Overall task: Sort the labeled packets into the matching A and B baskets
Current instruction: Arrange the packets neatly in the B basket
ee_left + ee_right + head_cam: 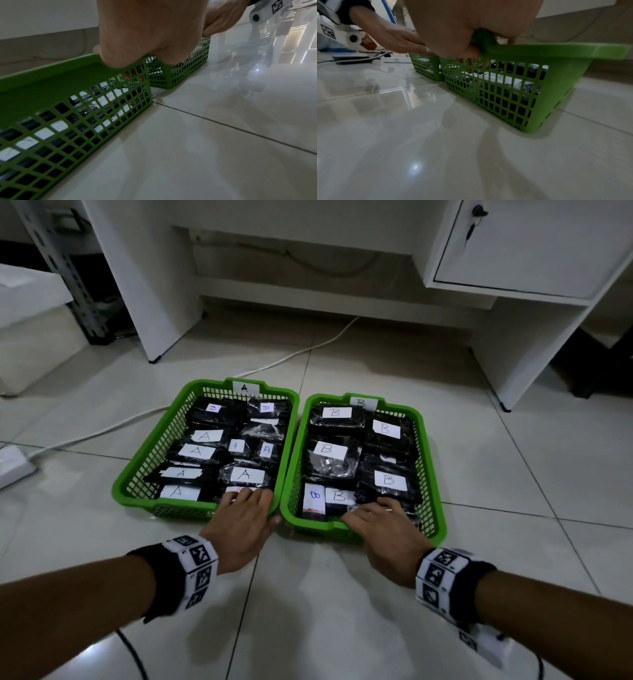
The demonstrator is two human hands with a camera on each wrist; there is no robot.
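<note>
Two green mesh baskets stand side by side on the tiled floor. Basket A (137, 474) on the left holds several black packets with white A labels (245, 475). Basket B (432, 474) on the right holds several black packets labelled B (388, 480). My left hand (246, 503) grips the near right corner of basket A's rim (51, 75), fingers down inside the mesh. My right hand (376, 513) grips the near rim of basket B (556, 50), fingers hooked over it and the thumb beneath. No loose packet shows on the floor.
A white desk with a locked cabinet (513, 251) stands just behind the baskets. A white cable (291, 354) runs across the floor to a power strip (10, 463) at the left. A black cable (133, 652) lies near my left arm.
</note>
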